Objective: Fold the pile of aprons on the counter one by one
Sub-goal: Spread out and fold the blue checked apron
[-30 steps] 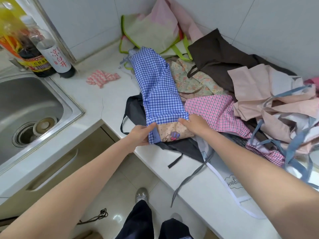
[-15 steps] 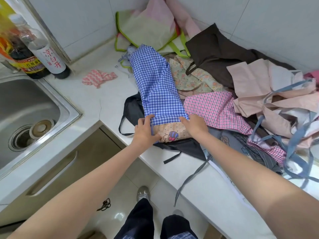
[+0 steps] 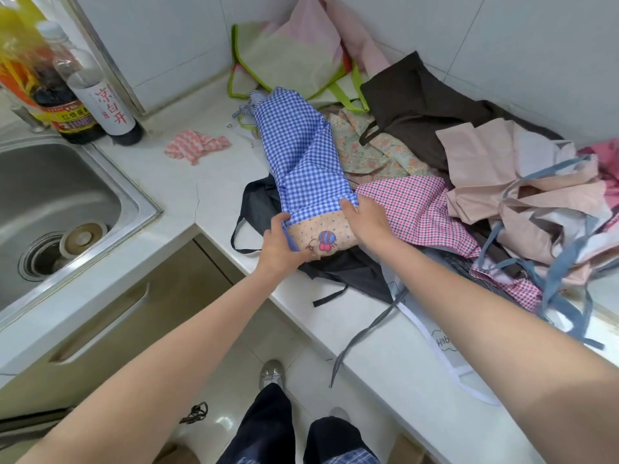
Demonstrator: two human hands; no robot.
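Blue apron (image 3: 303,162): it lay as a long narrow strip on top of the pile, running from near the wall toward the counter's front edge; we judged it already folded lengthwise, so the near end was the natural place to take hold for the crosswise fold.
Peach hem (image 3: 321,234): this band with a small stitched motif sat at the near end, between our two hands.
Left hand (image 3: 279,244): our fingers curled round the hem's left corner, thumb on top, pinching the cloth.
Right hand (image 3: 366,222): it lay over the right corner with fingers bent onto the fabric; we could not tell whether they gripped under the edge or only pressed down.
Why both corners: we judged that holding them evenly would keep the strip square when lifted away from us.
Pile (image 3: 522,202): the other aprons, pink check, floral, brown, pale pink and a black one under the blue, were heaped unfolded to the right and behind, straps trailing over the counter (image 3: 214,182).
Progress: we saw no folded stack, so most of the job looked ahead.
Sink (image 3: 50,209): the basin held only a drain strainer and a loose plug beside it.
Bottles (image 3: 83,92): they stood upright behind the sink; one dark-filled, one clear and apparently near empty.
Rag (image 3: 196,149): a striped pink cloth lay crumpled, apart from the pile.
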